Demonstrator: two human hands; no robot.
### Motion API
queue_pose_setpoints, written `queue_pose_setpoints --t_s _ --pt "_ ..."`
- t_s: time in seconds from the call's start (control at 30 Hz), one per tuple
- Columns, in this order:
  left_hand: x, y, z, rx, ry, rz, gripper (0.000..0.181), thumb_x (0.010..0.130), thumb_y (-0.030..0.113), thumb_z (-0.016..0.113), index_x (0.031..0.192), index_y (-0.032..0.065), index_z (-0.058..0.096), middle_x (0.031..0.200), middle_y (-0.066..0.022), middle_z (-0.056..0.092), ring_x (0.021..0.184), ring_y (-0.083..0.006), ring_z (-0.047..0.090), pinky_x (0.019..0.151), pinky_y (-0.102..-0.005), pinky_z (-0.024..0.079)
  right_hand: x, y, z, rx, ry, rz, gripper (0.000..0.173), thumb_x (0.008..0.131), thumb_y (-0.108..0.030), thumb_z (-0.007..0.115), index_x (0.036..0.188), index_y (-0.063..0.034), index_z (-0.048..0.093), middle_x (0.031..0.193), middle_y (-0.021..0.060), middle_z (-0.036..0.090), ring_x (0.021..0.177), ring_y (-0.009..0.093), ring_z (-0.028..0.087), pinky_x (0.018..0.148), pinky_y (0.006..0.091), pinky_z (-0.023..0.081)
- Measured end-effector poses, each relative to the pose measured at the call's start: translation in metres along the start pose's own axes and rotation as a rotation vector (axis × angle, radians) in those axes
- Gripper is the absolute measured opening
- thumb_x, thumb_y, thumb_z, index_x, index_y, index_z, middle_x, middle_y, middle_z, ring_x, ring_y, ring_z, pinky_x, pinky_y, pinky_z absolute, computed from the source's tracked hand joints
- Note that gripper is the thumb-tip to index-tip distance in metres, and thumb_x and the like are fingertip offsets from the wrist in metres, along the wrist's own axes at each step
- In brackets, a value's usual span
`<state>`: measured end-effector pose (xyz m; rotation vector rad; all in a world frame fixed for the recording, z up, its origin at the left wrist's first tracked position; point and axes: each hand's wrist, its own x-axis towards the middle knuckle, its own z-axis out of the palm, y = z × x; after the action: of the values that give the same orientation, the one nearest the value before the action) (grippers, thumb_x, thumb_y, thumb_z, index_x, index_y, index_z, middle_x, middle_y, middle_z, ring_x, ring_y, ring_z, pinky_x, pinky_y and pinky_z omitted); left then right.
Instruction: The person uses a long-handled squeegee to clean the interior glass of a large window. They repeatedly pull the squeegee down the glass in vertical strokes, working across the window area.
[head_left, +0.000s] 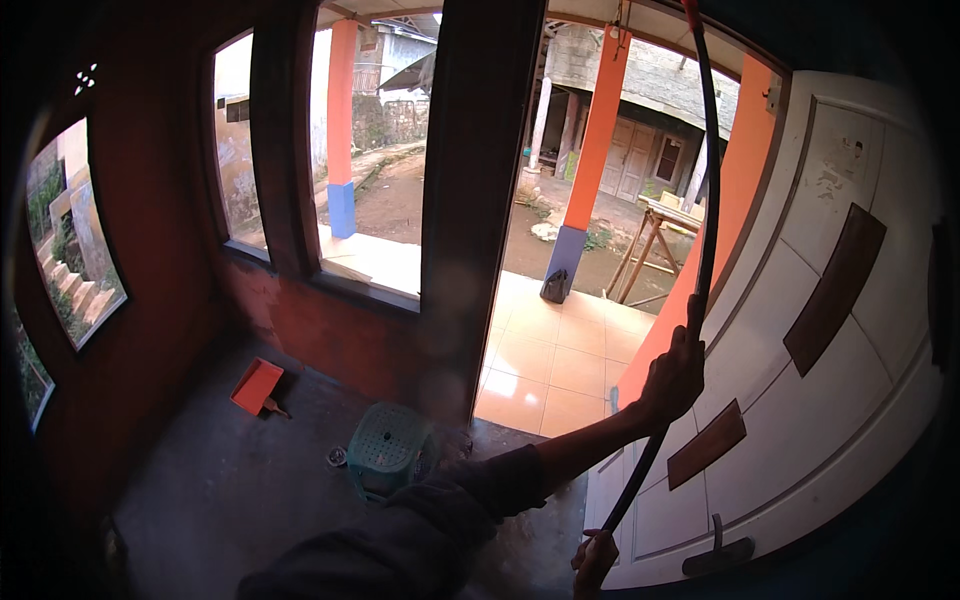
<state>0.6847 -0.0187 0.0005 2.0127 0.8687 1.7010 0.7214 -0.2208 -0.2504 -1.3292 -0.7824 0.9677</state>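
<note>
A long dark pole (711, 180) rises in front of the doorway, curved by the lens. Its red upper part (692, 10) runs out of the frame, so whatever is at its top end is hidden. My left hand (675, 375), at the end of a dark-sleeved arm reaching across from the lower left, grips the pole at mid-length. Lower down, near the bottom edge of the view, my right hand (596, 559) is closed around the pole's lower end. A white panelled door (772, 315) with brown patches stands just right of both hands.
On the dark floor (225, 487) are a green plastic stool (390, 439) and an orange dustpan (256, 386). A door handle (718, 556) juts out at the lower right. Beyond the doorway, a black plastic bag (555, 286) rests against an orange-and-blue pillar (592, 150) on the tiled porch (555, 345).
</note>
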Motion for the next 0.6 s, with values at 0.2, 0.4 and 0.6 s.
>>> queue_pose_setpoints --t_s 0.2,0.4,0.6 --pt "0.079 0.017 -0.018 0.025 0.143 0.071 0.081 0.076 -0.006 0.047 0.142 -0.0027 0.0 0.093 -0.0286 0.048 0.06 -0.0369 0.058 0.047 -0.0426 0.049 0.018 -0.083 0.037 -0.042 0.033 -0.111 0.056 0.09 -0.058 0.041 0.09 -0.0024 0.05 0.046 -0.0029 0.034 0.031 0.007 0.028 0.03 0.023 0.02" --pt "0.082 0.024 -0.011 -0.063 0.136 0.061 0.081 0.077 -0.008 0.045 0.143 -0.0003 -0.001 0.091 -0.0274 0.049 0.052 -0.033 0.058 0.044 -0.0403 0.049 -0.019 -0.111 0.069 -0.011 0.037 -0.09 0.066 0.087 -0.063 0.042 0.1 0.0008 0.052 0.049 0.0008 0.041 0.033 0.008 0.032 0.029 0.0219 0.023" --pt "0.077 0.028 -0.027 -0.096 0.133 0.077 0.079 0.079 -0.006 0.043 0.144 0.0019 -0.001 0.097 -0.0297 0.051 0.046 -0.0346 0.056 0.041 -0.0404 0.047 -0.039 -0.105 0.083 0.087 0.048 -0.019 0.062 0.087 -0.063 0.042 0.102 -0.0032 0.053 0.051 -0.0002 0.042 0.033 0.008 0.031 0.029 0.022 0.024"
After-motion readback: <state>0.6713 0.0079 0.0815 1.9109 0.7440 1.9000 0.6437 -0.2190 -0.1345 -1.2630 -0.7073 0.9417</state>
